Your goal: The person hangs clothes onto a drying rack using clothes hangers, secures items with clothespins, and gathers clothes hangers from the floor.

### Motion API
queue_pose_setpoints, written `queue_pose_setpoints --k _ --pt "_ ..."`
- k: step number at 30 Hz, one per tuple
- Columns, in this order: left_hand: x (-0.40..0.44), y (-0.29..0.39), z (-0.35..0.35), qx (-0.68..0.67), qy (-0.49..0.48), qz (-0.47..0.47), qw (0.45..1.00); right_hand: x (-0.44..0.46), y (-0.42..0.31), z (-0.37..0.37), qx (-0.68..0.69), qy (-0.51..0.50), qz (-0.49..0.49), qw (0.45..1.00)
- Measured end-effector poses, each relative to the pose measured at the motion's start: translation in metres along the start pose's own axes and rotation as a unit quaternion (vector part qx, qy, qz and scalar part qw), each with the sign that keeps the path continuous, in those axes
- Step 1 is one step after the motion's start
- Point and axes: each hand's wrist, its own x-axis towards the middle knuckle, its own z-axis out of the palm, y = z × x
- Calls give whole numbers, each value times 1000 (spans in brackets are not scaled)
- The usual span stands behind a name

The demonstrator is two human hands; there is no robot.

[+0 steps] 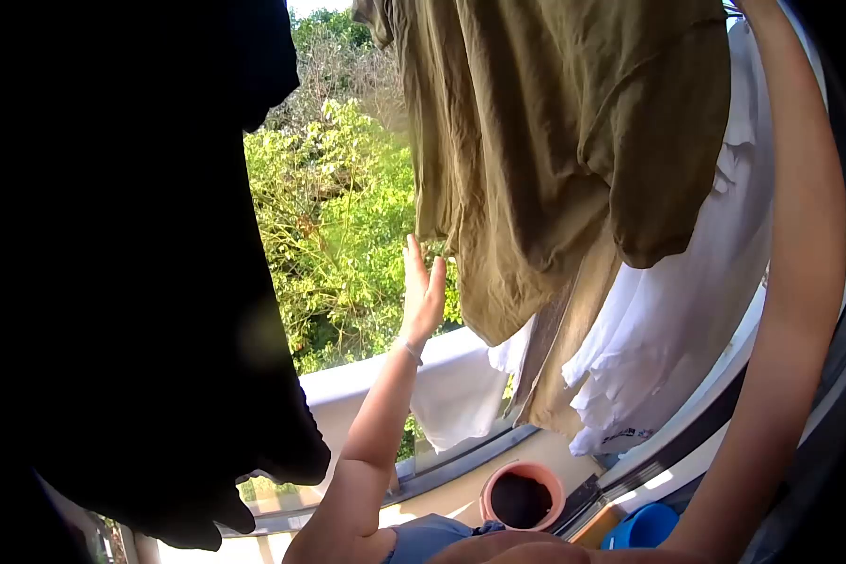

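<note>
An olive-green garment point(555, 141) hangs from above in the upper middle. Just below its left edge is my left hand point(425, 296), raised, with fingers apart and nothing in it. My right arm reaches up along the right side; its hand is beyond the top edge of the view, so what it touches is hidden. Behind the green garment, white clothes point(677, 310) and a beige cloth point(573, 348) hang down. A very dark garment point(141, 282) fills the left side.
A white cloth point(456, 399) lies over the railing point(348, 383), with trees outside. On the floor stand a pink pot point(556, 489) with dark contents and a blue container point(644, 528), beside the window track at the lower right.
</note>
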Motion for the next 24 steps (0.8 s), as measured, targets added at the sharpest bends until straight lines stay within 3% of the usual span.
queue_pose_setpoints --k 1,2,3,5,6,7,8,9,13,15,17,21,23,24 --pt "-1 2 5 -44 -6 -17 999 -21 6 11 -33 117 -55 991" --pt "-2 2 13 -80 0 -7 997 -56 -9 5 58 -95 -22 993" --pt "-3 2 21 -115 9 3 993 -84 -12 28 126 16 43 991" --pt "-13 23 26 -200 -5 -105 974 -144 -8 33 324 -4 84 942" --pt "-14 15 32 -211 0 -105 972 -183 -4 36 329 -5 112 938" --pt "-16 8 37 -220 4 -101 970 -227 0 37 90 -32 168 981" --pt "-22 10 39 -236 5 -93 967 -266 3 38 -154 -65 205 964" --pt "-26 19 43 -253 10 -78 964 -289 4 34 -388 -100 220 889" --pt "-39 20 33 -265 0 -104 959 -401 40 68 -148 -135 354 914" --pt "-45 14 31 -238 2 -90 967 -441 52 93 -8 -168 432 886" --pt "-51 6 31 -137 21 -151 979 -468 49 119 95 -189 477 853" --pt "-57 9 32 -116 -2 -202 973 -482 65 161 219 -191 500 816" --pt "-55 -1 31 -215 10 -248 944 -478 69 174 255 -178 499 809" --pt "-60 26 17 -291 -24 -298 909 -474 71 177 272 -169 497 807"
